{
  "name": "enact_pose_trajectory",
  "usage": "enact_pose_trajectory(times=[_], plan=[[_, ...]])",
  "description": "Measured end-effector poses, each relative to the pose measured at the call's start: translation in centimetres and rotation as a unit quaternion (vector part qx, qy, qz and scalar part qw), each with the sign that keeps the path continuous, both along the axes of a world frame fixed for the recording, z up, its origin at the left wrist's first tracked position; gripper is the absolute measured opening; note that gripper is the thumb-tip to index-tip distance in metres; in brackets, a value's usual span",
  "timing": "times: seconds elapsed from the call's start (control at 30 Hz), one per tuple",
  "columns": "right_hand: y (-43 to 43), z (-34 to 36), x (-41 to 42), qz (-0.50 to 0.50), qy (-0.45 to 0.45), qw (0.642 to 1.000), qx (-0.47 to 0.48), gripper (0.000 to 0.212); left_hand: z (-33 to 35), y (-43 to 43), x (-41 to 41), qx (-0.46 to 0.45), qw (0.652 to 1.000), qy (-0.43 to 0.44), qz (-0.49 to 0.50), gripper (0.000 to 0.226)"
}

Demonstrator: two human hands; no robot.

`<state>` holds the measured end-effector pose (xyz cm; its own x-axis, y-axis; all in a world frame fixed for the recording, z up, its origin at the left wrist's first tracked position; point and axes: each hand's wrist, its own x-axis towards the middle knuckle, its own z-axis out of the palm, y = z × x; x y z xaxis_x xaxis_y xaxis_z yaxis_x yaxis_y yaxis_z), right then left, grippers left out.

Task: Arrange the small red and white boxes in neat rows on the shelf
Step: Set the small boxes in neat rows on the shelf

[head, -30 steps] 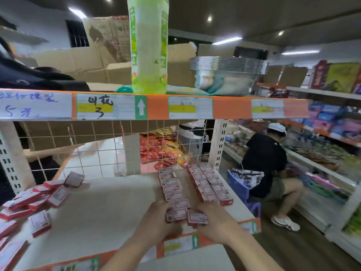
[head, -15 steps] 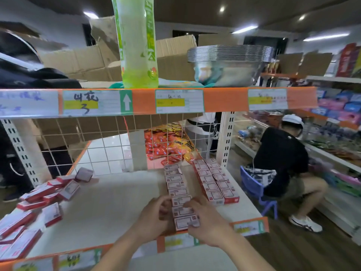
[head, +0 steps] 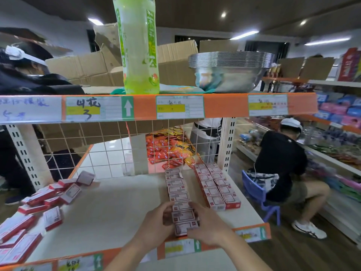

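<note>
Small red and white boxes lie on the white shelf [head: 117,208]. A single row [head: 176,189] runs from the wire back panel to the shelf's front edge. My left hand [head: 156,227] and my right hand [head: 208,226] press from both sides on the front boxes [head: 183,217] of that row. To the right sits a finished double row [head: 215,185]. A loose heap of the same boxes [head: 41,202] lies at the shelf's left end.
The upper shelf's orange edge [head: 224,103] hangs just overhead, carrying a green bottle [head: 138,45] and stacked steel bowls [head: 228,71]. A wire grid [head: 109,149] closes the back. A person in black [head: 283,165] crouches on a blue stool in the right aisle; another person [head: 23,79] stands at the left.
The view has shifted. Both hands slid the front boxes into line with the single row, which now reaches the shelf's front edge.
</note>
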<state>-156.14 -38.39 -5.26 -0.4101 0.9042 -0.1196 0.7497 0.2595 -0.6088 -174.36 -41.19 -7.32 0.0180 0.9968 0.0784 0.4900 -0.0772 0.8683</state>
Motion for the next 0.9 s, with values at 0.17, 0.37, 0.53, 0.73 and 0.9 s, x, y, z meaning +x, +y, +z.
enact_pose_trajectory(times=[0.17,0.37,0.53,0.73,0.9], plan=[[-0.1,0.4,-0.4,0.008,0.001,1.000,0.011,0.078,-0.2,-0.1,-0.2,-0.001,1.000,-0.009,0.002,0.049],[-0.6,0.2,-0.4,-0.008,0.040,0.999,-0.001,0.072,-0.5,0.2,0.1,0.006,1.000,0.007,0.022,0.050],[-1.0,0.0,-0.4,-0.019,0.049,0.999,0.004,0.067,-0.5,0.4,0.8,0.014,0.998,0.041,0.040,0.053],[-0.9,0.3,-0.4,-0.030,0.030,0.999,0.005,0.072,-0.3,-0.2,0.8,0.024,0.997,0.048,0.049,0.046],[-1.2,0.4,-0.8,-0.032,0.025,0.999,0.027,0.047,-0.4,-0.7,1.1,0.022,0.996,0.060,0.062,0.045]])
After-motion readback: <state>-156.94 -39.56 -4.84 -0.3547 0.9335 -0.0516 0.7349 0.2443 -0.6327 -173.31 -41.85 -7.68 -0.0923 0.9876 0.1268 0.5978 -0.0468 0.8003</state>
